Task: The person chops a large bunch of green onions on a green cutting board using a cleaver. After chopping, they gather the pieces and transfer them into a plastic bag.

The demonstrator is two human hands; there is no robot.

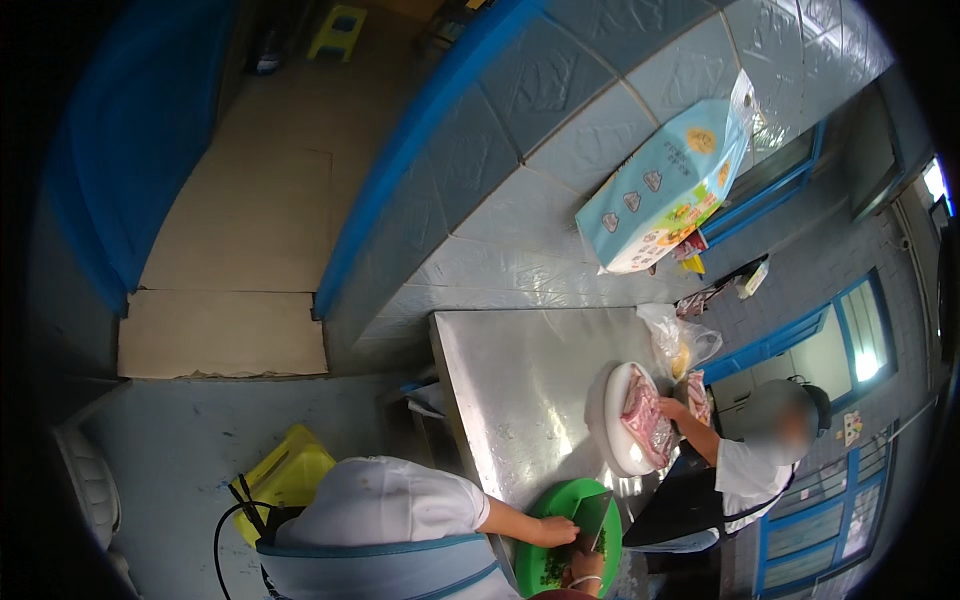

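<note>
My right hand (589,568), with a pale band at the wrist, is closed round the handle end of a cleaver (595,516). The wide metal blade lies over a round green cutting board (531,559). Chopped green herbs (553,568) are spread on the board. My left hand (559,531) rests with curled fingers beside the blade, above the herbs; whether it grips anything is hidden.
Opposite stands a co-worker (757,465), one hand on raw meat (646,420) on a round white board (619,401). The steel table (540,360) also bears a plastic bag (667,330). A packet (664,187) hangs on the tiled wall; a yellow stool (285,469) stands behind me.
</note>
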